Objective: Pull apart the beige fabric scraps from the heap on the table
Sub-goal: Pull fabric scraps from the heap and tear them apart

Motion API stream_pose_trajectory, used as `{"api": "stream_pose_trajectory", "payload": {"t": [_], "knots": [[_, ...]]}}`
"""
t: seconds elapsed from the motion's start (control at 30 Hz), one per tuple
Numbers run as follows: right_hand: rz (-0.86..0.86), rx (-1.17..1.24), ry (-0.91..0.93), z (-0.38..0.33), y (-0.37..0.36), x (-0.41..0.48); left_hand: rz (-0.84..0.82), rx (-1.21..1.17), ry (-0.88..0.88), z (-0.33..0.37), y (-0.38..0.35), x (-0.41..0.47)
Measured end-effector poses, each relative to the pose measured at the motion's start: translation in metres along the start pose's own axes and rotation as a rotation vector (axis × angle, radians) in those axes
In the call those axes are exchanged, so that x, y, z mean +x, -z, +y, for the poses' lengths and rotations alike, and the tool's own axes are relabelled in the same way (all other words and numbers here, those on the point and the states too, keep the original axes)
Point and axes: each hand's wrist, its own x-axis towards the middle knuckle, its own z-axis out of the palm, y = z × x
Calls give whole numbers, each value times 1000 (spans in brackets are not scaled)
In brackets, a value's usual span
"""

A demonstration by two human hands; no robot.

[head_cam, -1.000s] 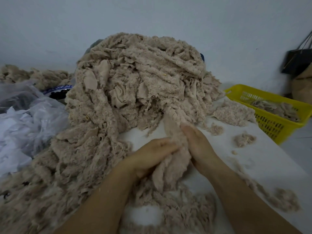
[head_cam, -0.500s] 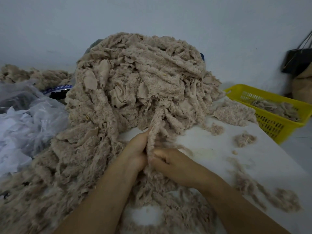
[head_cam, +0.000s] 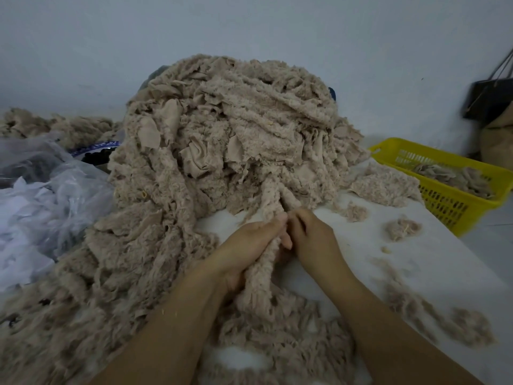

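Near edge: loose scraps (head_cam: 277,334) on the table (head_cam: 433,262). Both hands are on one fleecy strip (head_cam: 259,287), the left hand (head_cam: 247,248) wrapped round it and the right hand (head_cam: 313,237) pinching just beside. The strip's far end runs into the heap (head_cam: 230,134) mid-table. I'd pull low and nearward with short regrips so the heap doesn't slump. Yellow basket (head_cam: 447,202) sits far right.

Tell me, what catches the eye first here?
A huge heap of beige scraps towers at the middle of the white table. Just in front of it the left hand and right hand grip one fuzzy strip that runs up into the heap. To the right sits a yellow basket with a few scraps in it.
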Motion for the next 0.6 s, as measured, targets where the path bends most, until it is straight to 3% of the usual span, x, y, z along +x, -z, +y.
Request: {"api": "stream_pose_trajectory", "payload": {"t": [0.07, 0.2, 0.37, 0.47, 0.6], "knots": [[12, -71, 1, 1, 5, 2, 48, -38, -1, 0, 5, 3], [-212, -274, 148, -3, -5, -8, -149, -261, 120, 3, 5, 0], [51, -208, 64, -4, -5, -2, -320, -136, 126, 0, -4, -7], [113, -194, -32, 2, 4, 2, -123, 58, 30, -2, 1, -3], [129, -203, -90, 1, 4, 0, 153, 6, -30, -6, 17, 8]]}}
